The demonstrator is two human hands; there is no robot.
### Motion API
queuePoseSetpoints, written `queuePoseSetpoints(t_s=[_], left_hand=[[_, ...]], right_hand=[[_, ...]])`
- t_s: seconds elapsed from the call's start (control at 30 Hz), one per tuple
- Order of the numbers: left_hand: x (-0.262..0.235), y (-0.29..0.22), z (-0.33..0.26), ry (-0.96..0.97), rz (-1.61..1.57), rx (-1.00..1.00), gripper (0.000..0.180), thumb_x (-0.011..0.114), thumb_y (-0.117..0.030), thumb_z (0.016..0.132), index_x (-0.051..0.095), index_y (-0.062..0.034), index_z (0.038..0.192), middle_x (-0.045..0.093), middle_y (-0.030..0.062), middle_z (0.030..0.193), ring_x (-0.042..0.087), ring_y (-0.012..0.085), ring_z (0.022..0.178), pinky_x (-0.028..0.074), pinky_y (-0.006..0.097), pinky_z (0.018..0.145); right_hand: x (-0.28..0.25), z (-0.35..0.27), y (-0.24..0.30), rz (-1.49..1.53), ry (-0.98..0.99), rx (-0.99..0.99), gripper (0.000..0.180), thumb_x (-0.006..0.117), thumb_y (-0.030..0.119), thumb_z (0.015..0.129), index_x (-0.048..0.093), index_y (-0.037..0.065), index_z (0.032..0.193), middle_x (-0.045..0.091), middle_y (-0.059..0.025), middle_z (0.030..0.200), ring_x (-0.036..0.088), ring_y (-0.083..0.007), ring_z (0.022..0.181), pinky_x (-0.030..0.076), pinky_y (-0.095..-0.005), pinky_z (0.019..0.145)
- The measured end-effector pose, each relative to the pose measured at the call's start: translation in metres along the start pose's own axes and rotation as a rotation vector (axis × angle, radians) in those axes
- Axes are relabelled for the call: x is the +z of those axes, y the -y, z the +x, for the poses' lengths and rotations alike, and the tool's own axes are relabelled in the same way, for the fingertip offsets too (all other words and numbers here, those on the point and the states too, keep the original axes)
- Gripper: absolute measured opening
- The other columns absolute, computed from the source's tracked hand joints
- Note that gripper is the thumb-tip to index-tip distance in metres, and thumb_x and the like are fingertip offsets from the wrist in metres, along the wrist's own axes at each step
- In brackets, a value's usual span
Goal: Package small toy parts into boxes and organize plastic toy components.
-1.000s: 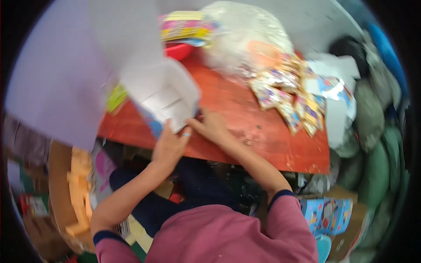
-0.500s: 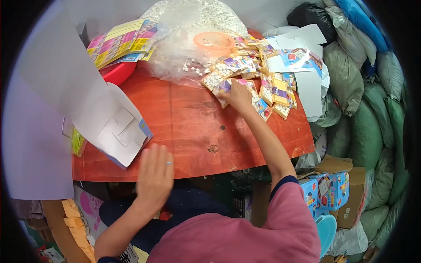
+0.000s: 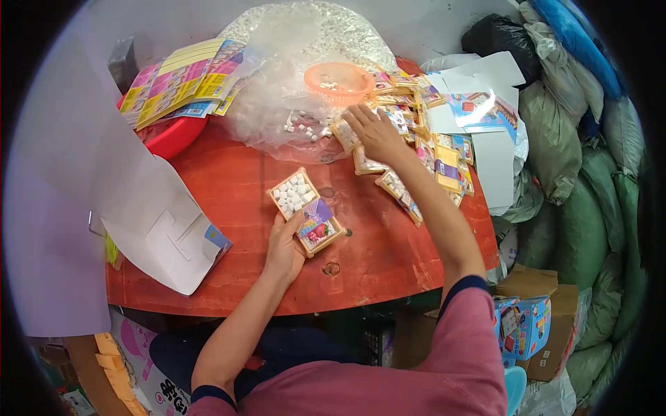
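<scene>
My left hand (image 3: 286,244) grips a small tan tray pack (image 3: 294,192) over the near middle of the red table. White cubes fill the pack's far end, and a purple printed sleeve with a fruit picture wraps its near end. Farther off, my right hand (image 3: 379,135) has its fingers bent over a similar tray pack (image 3: 345,136) at the left edge of a heap. Its fingertips are partly hidden against that pack. Below my right wrist another tray pack (image 3: 399,196) lies slanted, and more packs (image 3: 447,170) crowd to the right.
An orange basket (image 3: 339,82) sits by a clear bag of white cubes (image 3: 305,28). Printed card sheets (image 3: 187,76) lie over a red basin (image 3: 177,139). An open white box (image 3: 173,236) stands at the left. Sheets lie at the right, with sacks (image 3: 590,208) beyond.
My left hand, held empty by the table's front edge before, now holds a tray pack farther in. My right hand has shifted slightly away to another pack at the heap's left edge.
</scene>
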State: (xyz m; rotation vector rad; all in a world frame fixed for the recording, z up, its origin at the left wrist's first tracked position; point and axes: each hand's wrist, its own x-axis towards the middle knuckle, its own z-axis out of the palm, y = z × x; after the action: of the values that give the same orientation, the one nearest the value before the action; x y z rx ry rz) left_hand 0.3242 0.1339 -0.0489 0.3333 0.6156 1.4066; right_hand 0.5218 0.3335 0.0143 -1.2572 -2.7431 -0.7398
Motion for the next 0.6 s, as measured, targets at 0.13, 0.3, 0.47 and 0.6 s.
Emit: queuePoseSetpoints(t_s=[0.13,0.3,0.47,0.6], left_hand=[[0.001,-0.003,0.004,-0.025,-0.04,0.012,0.034,0.045,-0.015,0.096,0.038,-0.0057,0.128,0.05,0.0096,0.125,0.052,0.0226,0.114,0.045,0.043,0.097],[0.015,0.005,0.016,0.099,-0.086,0.138,0.05,0.051,-0.026,0.095,0.026,-0.0084,0.135,0.04,0.0102,0.134,0.046,0.023,0.121,0.04,0.043,0.101],[0.013,0.026,0.031,0.149,-0.343,0.065,0.051,0.054,-0.023,0.093,0.027,-0.0108,0.135,0.042,0.0093,0.132,0.048,0.0222,0.118,0.043,0.041,0.099],[0.023,0.024,0.023,-0.081,-0.042,0.096,0.047,0.06,-0.016,0.089,0.037,-0.0092,0.13,0.052,0.0064,0.121,0.058,0.0194,0.103,0.052,0.035,0.084]], right_hand=[[0.001,0.03,-0.028,0.024,0.233,-0.081,0.065,0.061,0.015,0.074,0.038,0.012,0.135,0.043,-0.0105,0.133,0.038,-0.0275,0.127,0.03,-0.0466,0.105],[-0.036,0.005,-0.011,0.427,0.252,0.152,0.065,0.064,0.034,0.064,0.05,0.009,0.122,0.058,-0.017,0.103,0.058,-0.0332,0.096,0.048,-0.0416,0.079],[-0.081,-0.043,0.062,1.024,0.389,0.141,0.074,0.071,0.054,0.068,0.055,-0.002,0.113,0.062,-0.0204,0.099,0.061,-0.0318,0.093,0.048,-0.0375,0.08],[-0.057,-0.101,0.025,0.561,0.113,0.352,0.09,0.075,0.053,0.063,0.042,0.0,0.129,0.054,-0.023,0.119,0.053,-0.0338,0.108,0.044,-0.0403,0.089]])
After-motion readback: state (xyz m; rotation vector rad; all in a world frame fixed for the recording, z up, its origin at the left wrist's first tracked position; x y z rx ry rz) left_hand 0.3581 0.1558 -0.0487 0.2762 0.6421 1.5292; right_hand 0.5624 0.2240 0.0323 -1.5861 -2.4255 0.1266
